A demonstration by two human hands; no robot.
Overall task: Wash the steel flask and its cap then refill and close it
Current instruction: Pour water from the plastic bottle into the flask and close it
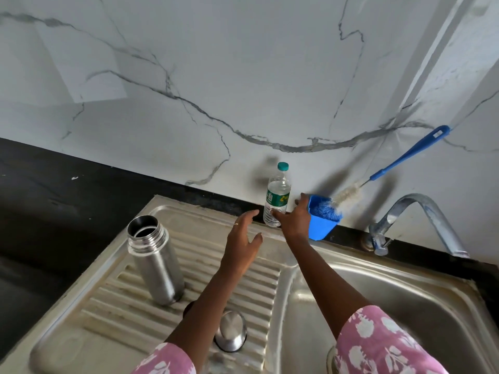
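Note:
The steel flask [155, 261] stands upright and uncapped on the left of the ribbed drainboard [113, 300]. Its steel cap [231, 330] lies on the drainboard close to me, beside my left forearm. A clear plastic water bottle [278, 194] with a green cap stands at the sink's back edge. My left hand [243, 238] hovers with spread fingers just left of the bottle and holds nothing. My right hand [293, 220] reaches between the bottle and a blue cup [321, 225]; its thumb lies against the bottle's lower part and a fingertip is at the cup's rim.
A blue-handled bottle brush [383, 171] leans out of the blue cup against the marble wall. The steel tap [415, 211] arches over the sink basin [391, 292] at right. Black countertop [40, 211] lies to the left.

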